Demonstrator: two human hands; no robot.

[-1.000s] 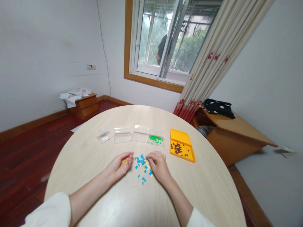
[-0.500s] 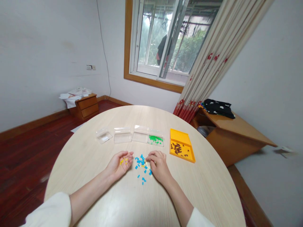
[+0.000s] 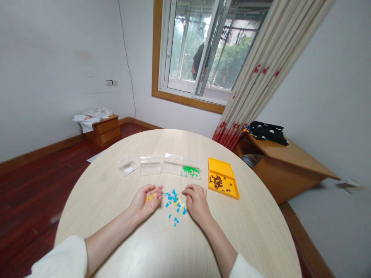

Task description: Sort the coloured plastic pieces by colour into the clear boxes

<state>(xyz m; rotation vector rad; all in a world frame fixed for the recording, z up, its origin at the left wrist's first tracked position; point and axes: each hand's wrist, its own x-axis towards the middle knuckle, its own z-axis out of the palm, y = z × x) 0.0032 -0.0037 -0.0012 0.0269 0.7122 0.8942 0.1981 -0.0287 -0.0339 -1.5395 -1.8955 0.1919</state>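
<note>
My left hand [image 3: 146,202] lies palm up and cupped, with several small yellow plastic pieces [image 3: 151,198] resting in it. To its right, a loose pile of small blue plastic pieces [image 3: 173,197] is spread on the table, with a few pale yellow pieces [image 3: 182,204] mixed in along the right side. My right hand [image 3: 197,202] is at the right edge of this pile, palm down. Its thumb and index finger are drawn together, with a tiny pale bit at the tips that is too small to name.
Beyond the hands, clear plastic boxes [image 3: 150,168] stand in a row on the round table [image 3: 162,247]. Green pieces [image 3: 190,171] fill part of the rightmost one. An orange open case [image 3: 222,164] with dark brown pieces [image 3: 216,181] is at the right.
My right hand has shifted slightly right, off the pile, uncovering more of the pale yellow pieces. My left hand stays in place with the yellow pieces.
</note>
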